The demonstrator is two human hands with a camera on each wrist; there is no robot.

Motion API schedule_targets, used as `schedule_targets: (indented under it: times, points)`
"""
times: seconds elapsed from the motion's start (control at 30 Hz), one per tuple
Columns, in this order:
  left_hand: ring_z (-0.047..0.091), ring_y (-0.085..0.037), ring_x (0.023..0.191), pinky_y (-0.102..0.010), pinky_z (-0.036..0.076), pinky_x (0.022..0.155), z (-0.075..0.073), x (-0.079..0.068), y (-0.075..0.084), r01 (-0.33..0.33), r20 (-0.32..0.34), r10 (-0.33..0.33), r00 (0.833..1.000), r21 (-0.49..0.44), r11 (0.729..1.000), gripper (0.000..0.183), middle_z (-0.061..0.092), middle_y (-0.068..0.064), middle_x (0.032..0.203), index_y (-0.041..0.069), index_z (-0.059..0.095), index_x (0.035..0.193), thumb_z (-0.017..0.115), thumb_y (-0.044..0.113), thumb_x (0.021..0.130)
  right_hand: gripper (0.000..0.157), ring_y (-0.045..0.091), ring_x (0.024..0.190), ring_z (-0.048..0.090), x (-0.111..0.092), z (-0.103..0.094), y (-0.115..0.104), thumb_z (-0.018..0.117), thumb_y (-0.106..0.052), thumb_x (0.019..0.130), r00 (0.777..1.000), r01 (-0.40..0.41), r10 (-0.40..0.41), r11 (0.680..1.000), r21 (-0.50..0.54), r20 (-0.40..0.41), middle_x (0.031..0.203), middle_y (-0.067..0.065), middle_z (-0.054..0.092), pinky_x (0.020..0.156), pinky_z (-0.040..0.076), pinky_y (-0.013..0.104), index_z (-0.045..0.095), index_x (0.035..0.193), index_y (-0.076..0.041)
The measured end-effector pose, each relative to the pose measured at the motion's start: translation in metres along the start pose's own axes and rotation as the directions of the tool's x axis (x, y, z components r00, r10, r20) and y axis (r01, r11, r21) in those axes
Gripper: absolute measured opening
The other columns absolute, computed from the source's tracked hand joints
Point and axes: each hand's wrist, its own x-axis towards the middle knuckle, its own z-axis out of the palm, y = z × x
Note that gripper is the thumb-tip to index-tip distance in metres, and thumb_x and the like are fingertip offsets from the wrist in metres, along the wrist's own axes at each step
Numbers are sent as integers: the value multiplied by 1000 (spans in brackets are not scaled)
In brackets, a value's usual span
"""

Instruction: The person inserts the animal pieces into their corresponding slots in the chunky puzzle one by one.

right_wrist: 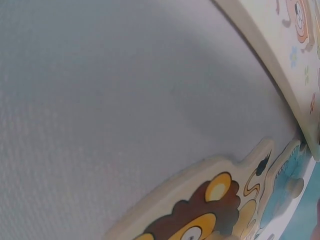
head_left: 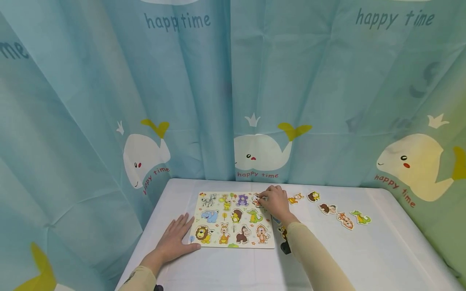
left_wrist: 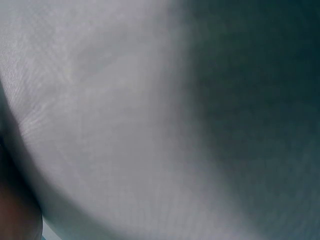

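A wooden animal puzzle board [head_left: 233, 218] lies on the white table. My left hand [head_left: 176, 238] rests spread at its left side, thumb and fingertips at the board's edge. Over the top right corner, my right hand [head_left: 274, 202] pinches a small animal puzzle piece [head_left: 257, 201] at its picture; the fingers partly cover it, so its kind is unclear. Below the right wrist lie a lion piece [right_wrist: 200, 220] and a blue piece [right_wrist: 285, 185] with a knob, close to the board's right edge. The left wrist view is blurred, mostly pale cloth.
Loose pieces are scattered right of the board: a kangaroo [head_left: 295, 198], a hedgehog [head_left: 313, 196], a brown animal [head_left: 327, 209], a monkey [head_left: 345, 221] and a crocodile [head_left: 361, 217]. A blue whale-print curtain [head_left: 204, 101] hangs behind the table [head_left: 382, 250].
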Motion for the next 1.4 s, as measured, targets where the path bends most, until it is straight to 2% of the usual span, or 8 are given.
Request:
schedule_targets:
  times: [0.43,1.4]
  points:
    - [14,-36,155,-55,9,126,-1,-2,1,-17,-17,17,1000,-4,1000,107,23,-15,168,12,36,160,70,73,79,10,24,96,50,-3,-1,1,80,-30,91,999,50,-50,999,6,-12,95,-2,60,80,43,46,83,94,-21]
    - [14,-38,155,-57,8,126,-4,-3,3,-29,-7,28,1000,-10,1000,106,23,-17,168,10,35,160,70,71,81,10,26,100,53,-7,5,2,78,-30,92,999,25,-24,1000,17,-34,97,-1,63,82,44,47,82,97,-21]
